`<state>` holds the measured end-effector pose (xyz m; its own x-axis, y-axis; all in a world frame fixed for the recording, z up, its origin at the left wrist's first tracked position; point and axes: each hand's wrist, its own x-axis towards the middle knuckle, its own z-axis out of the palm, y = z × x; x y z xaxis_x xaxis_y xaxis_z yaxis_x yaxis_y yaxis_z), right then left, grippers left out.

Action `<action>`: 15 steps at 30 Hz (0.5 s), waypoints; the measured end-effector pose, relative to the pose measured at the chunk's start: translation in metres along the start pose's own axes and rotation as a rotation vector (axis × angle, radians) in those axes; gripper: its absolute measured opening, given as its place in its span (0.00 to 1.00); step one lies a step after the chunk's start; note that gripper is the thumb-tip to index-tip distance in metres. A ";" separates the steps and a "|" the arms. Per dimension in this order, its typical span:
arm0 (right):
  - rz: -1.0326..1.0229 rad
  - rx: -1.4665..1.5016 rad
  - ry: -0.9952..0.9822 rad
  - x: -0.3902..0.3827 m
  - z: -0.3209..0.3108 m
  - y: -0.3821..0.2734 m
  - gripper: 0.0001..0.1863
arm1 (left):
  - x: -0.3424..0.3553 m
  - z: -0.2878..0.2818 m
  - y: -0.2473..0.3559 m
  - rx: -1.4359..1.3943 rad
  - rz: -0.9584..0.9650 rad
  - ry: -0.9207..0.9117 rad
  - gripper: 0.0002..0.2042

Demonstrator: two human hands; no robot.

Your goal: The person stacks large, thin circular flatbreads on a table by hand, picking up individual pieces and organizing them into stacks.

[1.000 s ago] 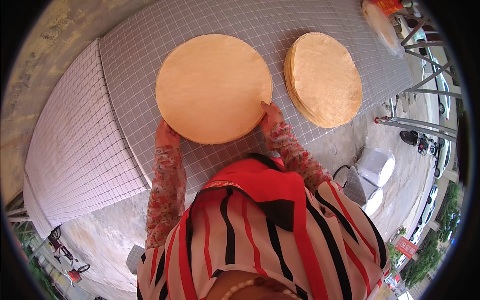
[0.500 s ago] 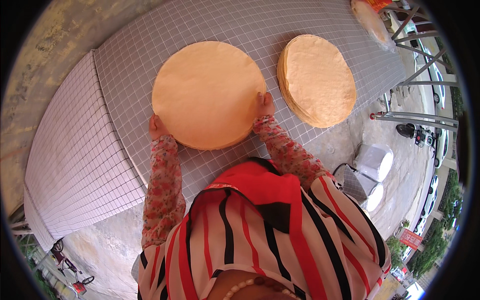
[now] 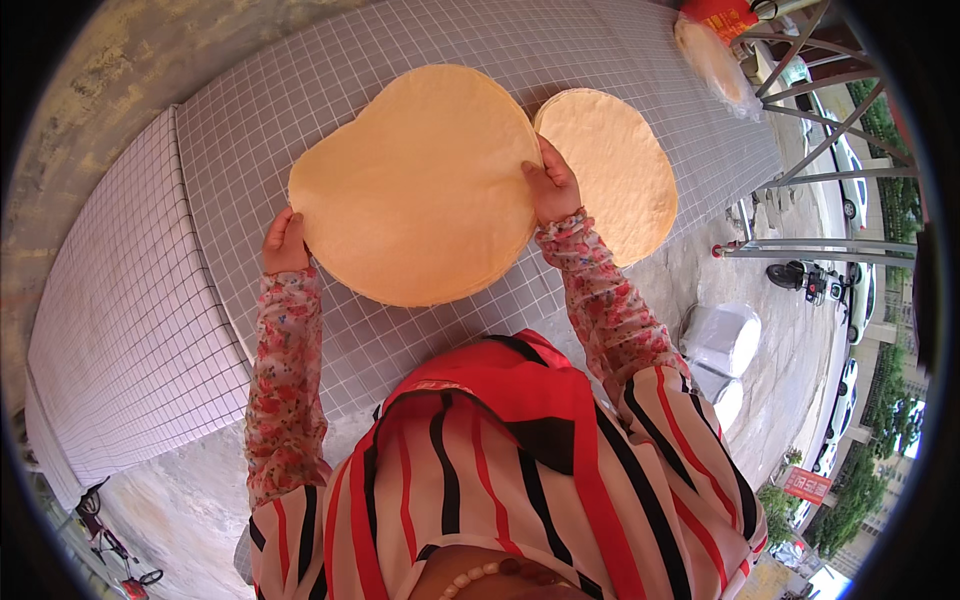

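Two stacks of thin, round, pale golden flatbreads lie on a checked tablecloth. Over the nearer stack, a flatbread sheet point(image 3: 410, 190) is raised between my hands, its outline bulging past the stack. My left hand point(image 3: 285, 241) is closed on the sheet's left edge, thumb along the rim. At the opposite edge, my right hand point(image 3: 556, 182) pinches it with the thumb on top and the fingers partly hidden. Sheet and stack blend in colour, so I cannot tell exactly where one ends. The second stack point(image 3: 615, 175) stands just beyond my right hand, its left side partly covered.
The grey checked tablecloth point(image 3: 230, 150) hangs over the table's left side. A clear plastic bag point(image 3: 715, 70) and a red bag point(image 3: 720, 15) lie at the far right end, beside a metal frame point(image 3: 830, 145). Plastic-covered stools point(image 3: 722, 340) stand on the floor at right.
Both hands have moved apart and up, lifting the sheet's edges. The sheet has shifted off its stack's outline and now shows a notch at its far left. The whole view has tilted slightly.
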<state>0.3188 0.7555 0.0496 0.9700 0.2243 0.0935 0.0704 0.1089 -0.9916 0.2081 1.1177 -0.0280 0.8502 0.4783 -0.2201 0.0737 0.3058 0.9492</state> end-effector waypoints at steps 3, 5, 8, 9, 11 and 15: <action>0.000 0.039 -0.047 0.015 -0.043 -0.047 0.24 | -0.022 0.064 0.040 -0.014 0.096 -0.028 0.11; -0.013 0.091 0.033 0.024 -0.096 -0.063 0.22 | -0.026 0.120 0.050 -0.070 0.098 -0.104 0.12; -0.009 0.016 0.166 0.033 -0.195 -0.084 0.20 | -0.046 0.221 0.064 -0.132 0.037 -0.180 0.12; 0.002 0.003 0.204 0.036 -0.226 -0.089 0.19 | -0.052 0.248 0.064 -0.100 0.029 -0.201 0.12; 0.045 0.038 0.203 0.036 -0.274 -0.093 0.20 | -0.055 0.291 0.044 -0.079 0.032 -0.279 0.11; 0.168 0.000 0.207 0.035 -0.346 -0.044 0.20 | -0.070 0.343 -0.020 -0.042 -0.080 -0.302 0.10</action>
<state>0.4306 0.4237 0.0657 0.9950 0.0363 -0.0932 -0.0960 0.0871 -0.9916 0.3255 0.7957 0.0456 0.9594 0.1870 -0.2110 0.1304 0.3693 0.9201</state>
